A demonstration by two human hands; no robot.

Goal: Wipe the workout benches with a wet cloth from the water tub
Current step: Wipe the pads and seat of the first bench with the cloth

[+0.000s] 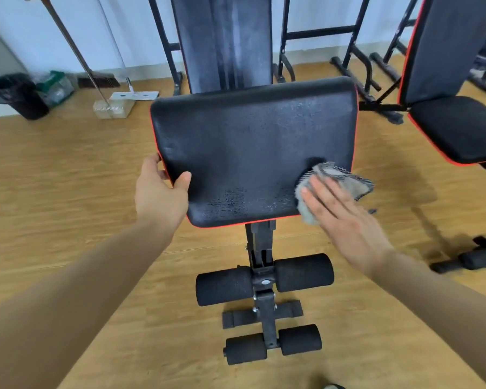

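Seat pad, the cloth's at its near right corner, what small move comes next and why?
Probably sweep the cloth leftward along the near edge of the seat pad: the right hand presses it flat at the right corner, the left hand grips the left edge, steadying the pad, and the surface between looks patchy.

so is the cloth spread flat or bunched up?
Bunched, not spread: the cloth lies crumpled under the flat right hand at the near right corner of the seat pad, one flap past the edge.
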